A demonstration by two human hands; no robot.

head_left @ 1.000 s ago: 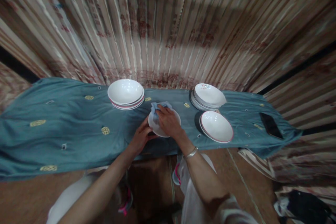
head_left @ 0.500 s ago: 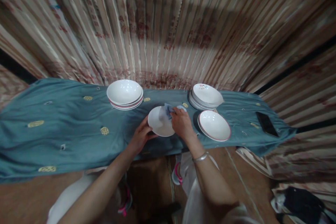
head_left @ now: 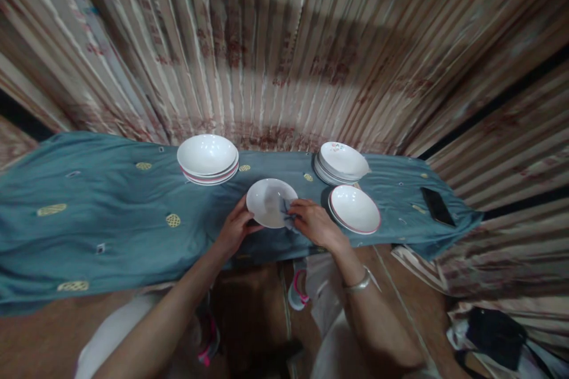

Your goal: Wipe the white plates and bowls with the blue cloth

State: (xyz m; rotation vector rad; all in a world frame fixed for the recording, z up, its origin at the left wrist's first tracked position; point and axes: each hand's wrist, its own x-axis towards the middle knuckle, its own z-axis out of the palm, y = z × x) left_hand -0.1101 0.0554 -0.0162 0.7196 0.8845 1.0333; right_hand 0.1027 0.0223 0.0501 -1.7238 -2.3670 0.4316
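Observation:
A white bowl (head_left: pixel 265 204), tilted a little, is held at its left rim by my left hand (head_left: pixel 236 225), thumb at the edge and fingers underneath. My right hand (head_left: pixel 313 222) is closed on a blue-grey cloth (head_left: pixel 288 213), which lies against the bowl's right inner side and rim. Part of the cloth is hidden under the fingers. To the right of my right hand sit red-rimmed bowls (head_left: pixel 355 208), one in another. Behind them stands a stack of bowls (head_left: pixel 343 160), the top one with a flower print. Another stack of white bowls (head_left: pixel 207 157) is at the back left.
A teal patterned cloth (head_left: pixel 120 207) covers the narrow table. A black phone (head_left: pixel 438 206) lies near its right end. Pleated curtains (head_left: pixel 267 41) hang close behind, and a dark bag (head_left: pixel 498 334) rests on the floor at the lower right.
My right hand has moved the cloth from the bowl's far right rim down to its near right side. The left hand keeps its hold. The whole view has shifted slightly.

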